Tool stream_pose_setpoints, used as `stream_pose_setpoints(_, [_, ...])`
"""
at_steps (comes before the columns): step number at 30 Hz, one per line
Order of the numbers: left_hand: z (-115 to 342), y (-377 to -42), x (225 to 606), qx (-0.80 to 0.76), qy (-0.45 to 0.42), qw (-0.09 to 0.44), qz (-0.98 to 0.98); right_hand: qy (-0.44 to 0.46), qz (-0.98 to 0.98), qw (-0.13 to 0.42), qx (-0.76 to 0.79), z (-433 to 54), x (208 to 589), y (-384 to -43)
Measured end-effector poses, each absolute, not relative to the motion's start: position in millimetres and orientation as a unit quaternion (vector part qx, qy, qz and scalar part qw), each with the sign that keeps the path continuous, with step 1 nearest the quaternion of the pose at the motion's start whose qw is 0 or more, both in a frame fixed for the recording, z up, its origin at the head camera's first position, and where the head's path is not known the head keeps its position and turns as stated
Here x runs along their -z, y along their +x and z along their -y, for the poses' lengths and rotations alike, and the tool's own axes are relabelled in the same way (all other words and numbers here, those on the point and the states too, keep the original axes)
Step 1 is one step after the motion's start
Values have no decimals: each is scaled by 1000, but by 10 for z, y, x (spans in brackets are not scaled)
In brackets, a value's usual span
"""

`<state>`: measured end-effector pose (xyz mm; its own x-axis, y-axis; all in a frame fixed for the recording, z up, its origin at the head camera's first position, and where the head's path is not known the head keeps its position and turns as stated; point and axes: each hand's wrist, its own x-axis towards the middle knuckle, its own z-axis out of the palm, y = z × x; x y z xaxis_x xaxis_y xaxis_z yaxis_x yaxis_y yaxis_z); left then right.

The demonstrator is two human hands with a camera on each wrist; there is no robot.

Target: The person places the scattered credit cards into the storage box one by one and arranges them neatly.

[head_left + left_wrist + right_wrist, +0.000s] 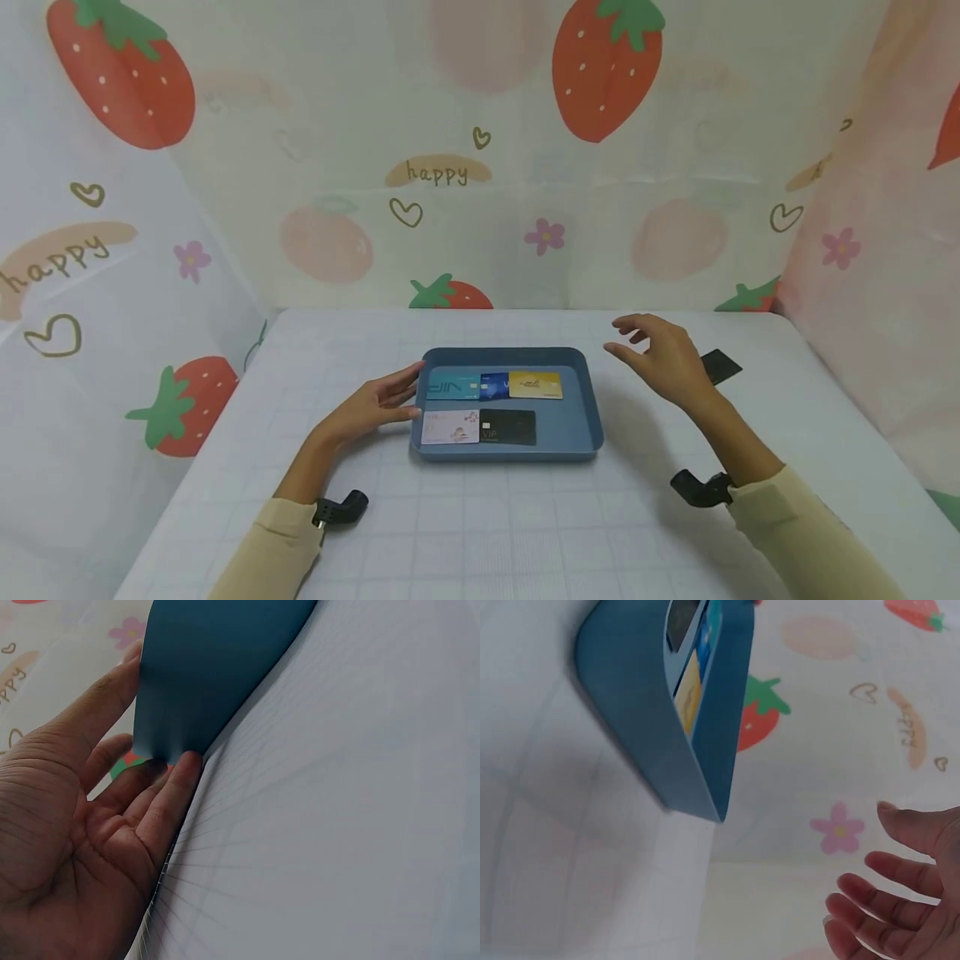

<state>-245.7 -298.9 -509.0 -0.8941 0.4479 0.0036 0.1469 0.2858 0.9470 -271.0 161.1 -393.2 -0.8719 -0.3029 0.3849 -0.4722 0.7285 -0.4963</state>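
Observation:
A blue-grey tray [570, 425] sits in the middle of the table. In its back row lie a teal card [452, 387], a blue card [494, 387] and a yellow card [536, 386]; a pale pink card [450, 427] and a black VIP card [510, 427] form the front row. My left hand [378, 400] touches the tray's left side, thumb at the rim and fingers against the wall, as the left wrist view shows too. Right of the tray my right hand [660, 358] hovers with loosely bent, spread fingers [889, 877] and nothing in them.
Another black card [722, 367] lies on the table at the right, partly behind my right wrist. A white checked cloth [495, 533] covers the table. Strawberry-printed curtains [337, 100] hang behind it and at both sides.

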Motion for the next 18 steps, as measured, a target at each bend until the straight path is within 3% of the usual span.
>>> stream_pose_setpoints(18, [2994, -2468, 5086, -565, 189, 135, -792, 165, 933, 151, -283, -2225, 4088, -2935])
